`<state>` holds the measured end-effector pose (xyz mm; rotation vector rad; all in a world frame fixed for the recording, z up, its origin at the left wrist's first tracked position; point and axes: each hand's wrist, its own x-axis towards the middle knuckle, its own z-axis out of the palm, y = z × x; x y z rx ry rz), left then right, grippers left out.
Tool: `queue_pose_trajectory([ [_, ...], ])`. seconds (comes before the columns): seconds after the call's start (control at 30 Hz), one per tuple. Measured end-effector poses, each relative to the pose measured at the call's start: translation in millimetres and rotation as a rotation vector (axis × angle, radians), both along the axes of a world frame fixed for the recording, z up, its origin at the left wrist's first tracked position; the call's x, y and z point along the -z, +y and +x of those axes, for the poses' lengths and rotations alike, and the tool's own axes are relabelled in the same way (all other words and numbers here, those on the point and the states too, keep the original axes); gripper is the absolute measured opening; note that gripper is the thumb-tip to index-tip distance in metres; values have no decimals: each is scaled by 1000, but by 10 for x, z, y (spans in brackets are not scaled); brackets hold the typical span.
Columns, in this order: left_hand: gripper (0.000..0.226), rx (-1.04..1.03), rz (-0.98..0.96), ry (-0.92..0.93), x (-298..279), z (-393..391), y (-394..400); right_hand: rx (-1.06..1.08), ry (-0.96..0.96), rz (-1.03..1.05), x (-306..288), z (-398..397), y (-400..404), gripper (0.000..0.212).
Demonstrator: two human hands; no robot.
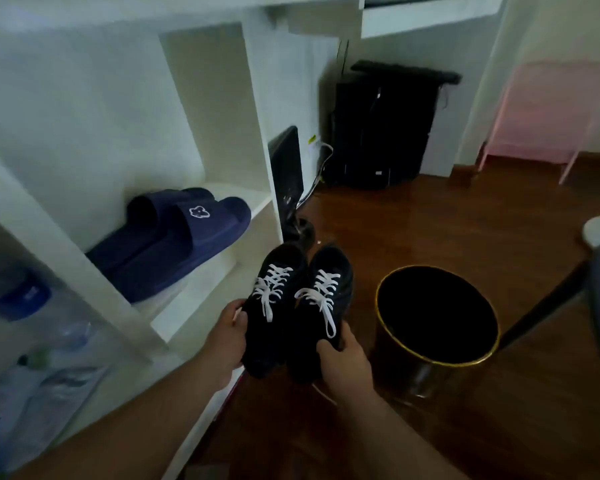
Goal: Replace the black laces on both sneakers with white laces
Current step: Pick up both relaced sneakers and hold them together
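Note:
Two black sneakers hang side by side in the air, toes pointing away from me, just right of the white shelf unit. The left sneaker (274, 327) carries white laces (271, 287) tied in a bow, and my left hand (227, 341) grips its heel side. The right sneaker (321, 341) also has white laces (323, 294) with a loose loop hanging down; my right hand (343, 358) grips its heel. No black laces are in view.
A white shelf unit (201, 299) stands at left with navy slides (174, 237) on one shelf and water bottles (49, 358) lower down. A black bin with a gold rim (437, 362) sits on the wooden floor at right. Dark equipment (381, 129) stands behind.

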<state>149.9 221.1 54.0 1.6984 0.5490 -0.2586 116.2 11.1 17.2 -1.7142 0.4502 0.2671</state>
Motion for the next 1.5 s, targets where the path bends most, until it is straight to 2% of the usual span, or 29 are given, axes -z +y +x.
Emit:
queue_pose_trajectory([
  [0.33,38,-135,481,141,829,778,698,-170,157,107,857,820,802,69],
  [0.47,36,-333,439,207,931,874,956,-257,164,132,1035,975,1199,72],
  [0.6,38,-598,341,235,1052,1069,1072,-254,180,158,1186,1043,1515,75],
  [0.73,35,-610,301,203,1108,1146,1119,-267,216,178,1283,1070,1644,79],
  [0.87,43,-582,385,183,1190,1237,1149,-323,237,174,1338,1112,1822,87],
  [1.0,51,-717,485,156,1192,1277,1126,-429,263,131,1312,1067,1940,92],
  [1.07,54,-788,443,202,1219,1251,1137,-424,208,128,1348,1074,1935,93],
  [1.17,58,-812,366,208,1214,1178,1103,-392,233,323,1361,1076,1910,103],
  [1.23,62,-746,453,266,1142,1115,1014,-396,276,432,1356,1078,1868,114],
  [1.3,75,-499,753,266,1067,980,927,-438,268,439,1366,1086,1823,121],
  [1.37,78,-80,1139,-11,1061,844,882,-454,228,409,1354,1060,1794,119],
  [1.43,61,363,1298,-264,1049,847,824,-469,173,352,1311,1011,1778,111],
  [1.5,44,726,1399,-286,1097,903,747,-505,101,281,1291,955,1757,113],
])
